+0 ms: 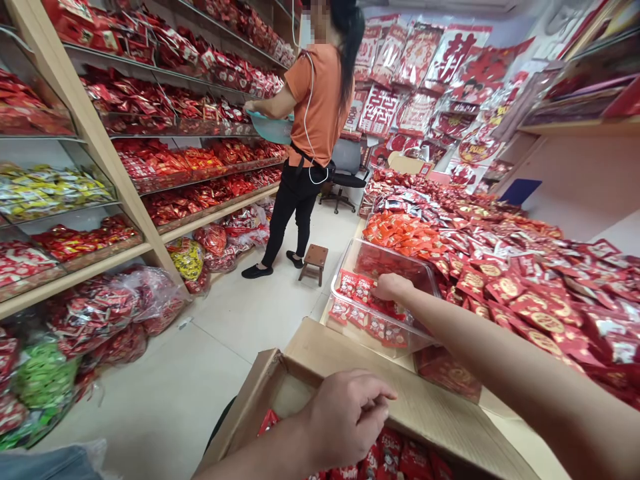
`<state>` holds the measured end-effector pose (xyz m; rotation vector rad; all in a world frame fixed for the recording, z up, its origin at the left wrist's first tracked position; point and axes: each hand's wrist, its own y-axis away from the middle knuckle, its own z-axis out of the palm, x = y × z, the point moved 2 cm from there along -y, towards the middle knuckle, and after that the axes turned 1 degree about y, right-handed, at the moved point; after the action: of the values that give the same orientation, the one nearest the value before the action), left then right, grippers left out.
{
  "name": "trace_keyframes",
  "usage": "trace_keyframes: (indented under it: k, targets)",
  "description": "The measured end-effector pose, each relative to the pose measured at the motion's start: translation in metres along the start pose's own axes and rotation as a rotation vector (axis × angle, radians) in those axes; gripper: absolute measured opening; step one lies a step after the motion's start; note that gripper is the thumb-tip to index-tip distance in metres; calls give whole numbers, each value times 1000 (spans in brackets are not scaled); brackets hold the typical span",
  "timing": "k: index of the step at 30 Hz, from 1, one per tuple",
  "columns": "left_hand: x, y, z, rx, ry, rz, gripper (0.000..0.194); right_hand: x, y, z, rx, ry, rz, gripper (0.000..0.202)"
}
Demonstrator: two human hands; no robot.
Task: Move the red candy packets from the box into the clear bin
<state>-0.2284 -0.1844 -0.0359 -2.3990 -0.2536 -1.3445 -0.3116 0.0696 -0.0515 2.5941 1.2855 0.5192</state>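
Observation:
My left hand [350, 417] hangs over an open cardboard box [415, 393] at the lower middle. Its fingers are loosely bent, thumb and index finger apart, with nothing seen in them. Red packets [390, 453] lie inside the box below it. My right hand [394, 288] reaches into a clear plastic bin [334, 283] beyond the box, its fingers closed at the red packets [357, 285] there. The fingertips are partly hidden, and a packet appears to be in their grip.
Heaps of red packets [500, 267] cover the right-hand table. A person in an orange top [320, 100] stands by the left shelves [200, 233], holding a teal basin [273, 128]. A wooden stool [316, 255] stands nearby. Filled plastic bags [105, 310] line the floor at left.

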Motion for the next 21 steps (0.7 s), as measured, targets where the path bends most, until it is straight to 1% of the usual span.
trace_keyframes:
  k: [7, 17, 21]
  targets:
    - [-2, 1, 1, 0, 3, -9, 23, -3, 8, -3, -4, -35, 72, 42]
    - [-3, 2, 1, 6, 12, -47, 23, -2, -8, 9, -9, -115, 92, 35]
    - [-4, 3, 2, -3, 58, -92, 24, -1, -8, 5, -1, -127, 71, 37]
